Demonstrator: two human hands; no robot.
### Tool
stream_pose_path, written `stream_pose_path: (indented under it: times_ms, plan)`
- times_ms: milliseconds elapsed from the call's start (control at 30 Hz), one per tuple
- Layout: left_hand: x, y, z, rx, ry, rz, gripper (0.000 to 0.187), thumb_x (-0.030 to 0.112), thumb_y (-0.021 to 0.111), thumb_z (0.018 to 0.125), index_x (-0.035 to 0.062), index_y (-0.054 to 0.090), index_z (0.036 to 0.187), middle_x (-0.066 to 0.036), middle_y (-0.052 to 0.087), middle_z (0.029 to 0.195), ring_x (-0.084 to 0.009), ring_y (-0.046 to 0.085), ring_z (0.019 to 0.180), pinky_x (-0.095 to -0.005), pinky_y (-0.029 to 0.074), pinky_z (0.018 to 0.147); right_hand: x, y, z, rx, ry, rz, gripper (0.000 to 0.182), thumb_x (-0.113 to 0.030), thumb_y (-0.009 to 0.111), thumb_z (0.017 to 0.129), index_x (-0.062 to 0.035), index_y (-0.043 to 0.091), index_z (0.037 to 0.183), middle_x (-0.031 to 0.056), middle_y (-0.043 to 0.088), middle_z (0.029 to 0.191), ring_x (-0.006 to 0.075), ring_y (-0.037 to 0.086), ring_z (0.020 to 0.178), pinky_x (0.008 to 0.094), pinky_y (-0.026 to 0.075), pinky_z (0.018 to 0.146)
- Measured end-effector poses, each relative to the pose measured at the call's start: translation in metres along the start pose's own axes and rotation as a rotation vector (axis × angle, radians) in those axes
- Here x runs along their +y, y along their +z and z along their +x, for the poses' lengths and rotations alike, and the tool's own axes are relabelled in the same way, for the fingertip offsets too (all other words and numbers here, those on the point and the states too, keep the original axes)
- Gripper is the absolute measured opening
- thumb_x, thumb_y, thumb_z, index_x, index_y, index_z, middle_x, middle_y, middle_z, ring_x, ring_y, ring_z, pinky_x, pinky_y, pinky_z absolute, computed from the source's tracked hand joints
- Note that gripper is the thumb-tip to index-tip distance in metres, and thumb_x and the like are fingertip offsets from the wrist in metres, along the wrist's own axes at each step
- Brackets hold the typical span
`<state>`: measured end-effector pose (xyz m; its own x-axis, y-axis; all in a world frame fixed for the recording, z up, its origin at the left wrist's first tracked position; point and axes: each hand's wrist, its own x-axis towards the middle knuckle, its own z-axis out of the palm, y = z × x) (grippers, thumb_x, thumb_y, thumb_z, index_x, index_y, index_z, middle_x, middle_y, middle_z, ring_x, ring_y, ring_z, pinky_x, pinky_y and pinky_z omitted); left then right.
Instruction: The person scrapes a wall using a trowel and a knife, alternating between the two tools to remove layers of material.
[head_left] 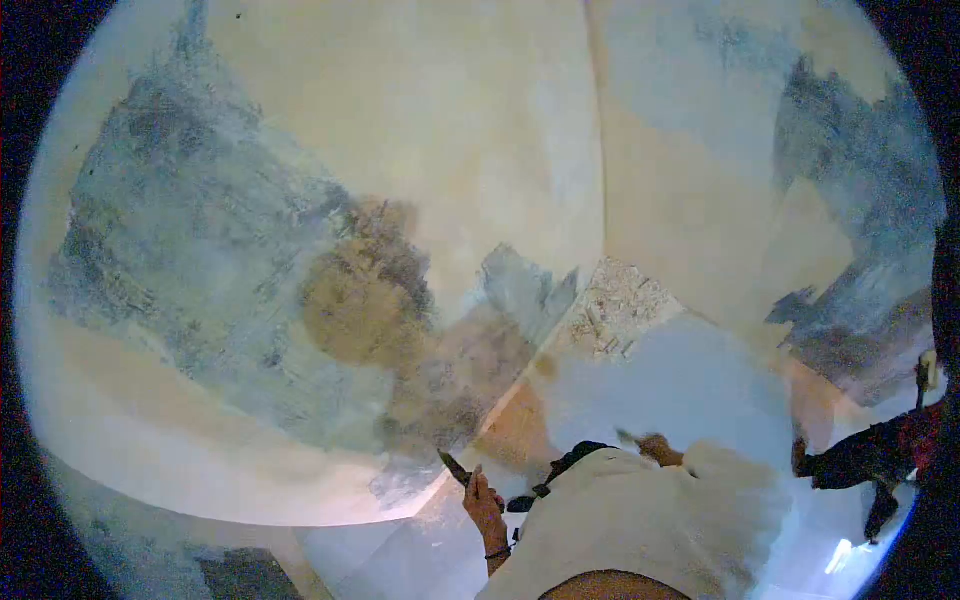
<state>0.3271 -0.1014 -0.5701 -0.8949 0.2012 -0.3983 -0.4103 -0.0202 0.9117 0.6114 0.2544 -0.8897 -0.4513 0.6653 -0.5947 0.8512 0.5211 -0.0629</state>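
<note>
Gripping a dark, narrow tool (456, 468), left hand (484, 503), near the wall's lower edge.
Left grip: fingers closed round the tool, which points up and away from them; contact with the mottled wall (230, 240) beyond its tip cannot be confirmed. Right hand (661, 449): blurred, beside a pale, thin item (628, 438); closure cannot be told. Risk, as judged: a turn of the left wrist could drive the tip into the surface and score it. The pile of loose chips (618, 300), ahead of and between both grips, could scatter or cause a slip if stepped on. A person in dark clothing (865, 455), well to the right of the right hand, could be knocked by a wide swing. Brands, labels, writing: none legible.
</note>
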Motion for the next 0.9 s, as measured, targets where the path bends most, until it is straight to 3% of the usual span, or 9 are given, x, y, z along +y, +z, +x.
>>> stream_pose_path:
  times_ms: [333, 500, 533, 567, 633, 667, 733, 767, 900]
  plan:
    - [-0.044, 0.046, 0.019, -0.121, 0.014, 0.162, 0.030, 0.021, 0.057, 0.098, 0.0083, 0.066, 0.124, 0.003, 0.048, 0.066, -0.0057, 0.043, 0.053, -0.0241, 0.036, 0.047, 0.102, -0.077, -0.139, -0.342, 0.229, 0.026, 0.038, -0.046, 0.064, 0.081, -0.0151, 0.072, 0.102, 0.0106, 0.070, 0.102, 0.0321, 0.066, 0.098, 0.0469, 0.052, 0.083]
    - [-0.020, 0.116, -0.007, -0.377, 0.203, 0.217, 0.029, 0.022, 0.054, 0.100, 0.0071, 0.066, 0.122, 0.001, 0.051, 0.073, -0.0067, 0.046, 0.057, -0.0252, 0.039, 0.050, 0.072, -0.079, -0.086, -0.316, 0.069, -0.056, 0.042, -0.049, 0.065, 0.081, -0.0171, 0.073, 0.107, 0.0079, 0.070, 0.107, 0.0311, 0.066, 0.102, 0.0461, 0.051, 0.087]
    - [-0.016, 0.128, -0.013, -0.402, 0.199, 0.258, 0.029, 0.021, 0.053, 0.100, 0.0064, 0.066, 0.122, 0.001, 0.051, 0.071, -0.0066, 0.046, 0.057, -0.0253, 0.039, 0.049, 0.086, -0.012, 0.016, -0.297, 0.044, -0.043, 0.054, -0.067, 0.060, 0.076, -0.0188, 0.075, 0.094, 0.0081, 0.071, 0.106, 0.0390, 0.061, 0.108, 0.0585, 0.041, 0.098]
    - [-0.012, 0.136, -0.021, -0.435, 0.187, 0.302, 0.028, 0.021, 0.053, 0.101, 0.0056, 0.066, 0.121, 0.002, 0.051, 0.070, -0.0065, 0.046, 0.057, -0.0253, 0.039, 0.049, 0.070, 0.038, 0.091, -0.008, -0.116, -0.044, 0.052, -0.065, 0.058, 0.078, -0.0198, 0.074, 0.096, 0.0094, 0.073, 0.097, 0.0352, 0.066, 0.101, 0.0538, 0.046, 0.093]
    - [-0.012, 0.140, -0.032, -0.465, 0.177, 0.318, 0.027, 0.021, 0.054, 0.100, 0.0054, 0.067, 0.118, 0.003, 0.050, 0.066, -0.0061, 0.046, 0.056, -0.0248, 0.038, 0.049, -0.023, -0.067, 0.093, -0.116, -0.121, 0.244, 0.038, -0.052, 0.055, 0.086, -0.0186, 0.073, 0.092, 0.0086, 0.069, 0.076, 0.0267, 0.066, 0.069, 0.0477, 0.051, 0.072]
    - [-0.015, 0.142, -0.035, -0.461, 0.259, 0.370, 0.027, 0.022, 0.055, 0.100, 0.0054, 0.068, 0.117, 0.004, 0.049, 0.064, -0.0064, 0.046, 0.055, -0.0252, 0.038, 0.048, -0.049, -0.109, 0.061, 0.346, -0.559, 0.148, 0.028, -0.041, 0.055, 0.088, -0.0174, 0.068, 0.085, 0.0079, 0.066, 0.071, 0.0277, 0.061, 0.058, 0.0491, 0.050, 0.062]
    - [-0.023, 0.133, -0.041, -0.452, 0.140, 0.379, 0.028, 0.023, 0.056, 0.099, 0.0058, 0.069, 0.117, 0.004, 0.048, 0.062, -0.0068, 0.044, 0.053, -0.0266, 0.037, 0.047, -0.125, -0.137, 0.072, 0.739, -0.676, 0.018, 0.020, -0.030, 0.051, 0.090, -0.0175, 0.067, 0.090, 0.0083, 0.067, 0.076, 0.0292, 0.062, 0.059, 0.0485, 0.048, 0.053]
    - [-0.027, 0.130, -0.040, -0.435, -0.038, 0.326, 0.029, 0.024, 0.056, 0.099, 0.0061, 0.069, 0.118, 0.003, 0.047, 0.061, -0.0071, 0.044, 0.053, -0.0276, 0.037, 0.047, -0.157, -0.178, 0.041, 0.526, -0.581, -0.070, 0.022, -0.031, 0.052, 0.089, -0.0145, 0.066, 0.091, 0.0100, 0.069, 0.086, 0.0306, 0.064, 0.065, 0.0479, 0.049, 0.056]
    - [-0.019, 0.143, -0.067, -0.264, 0.076, 0.554, 0.031, 0.030, 0.058, 0.099, 0.0105, 0.069, 0.121, 0.001, 0.044, 0.059, -0.0064, 0.042, 0.052, -0.0278, 0.036, 0.046, -0.225, -0.181, -0.007, 0.652, -0.744, 0.022, 0.026, -0.024, 0.056, 0.086, -0.0047, 0.062, 0.102, 0.0147, 0.067, 0.079, 0.0320, 0.068, 0.074, 0.0470, 0.054, 0.061]
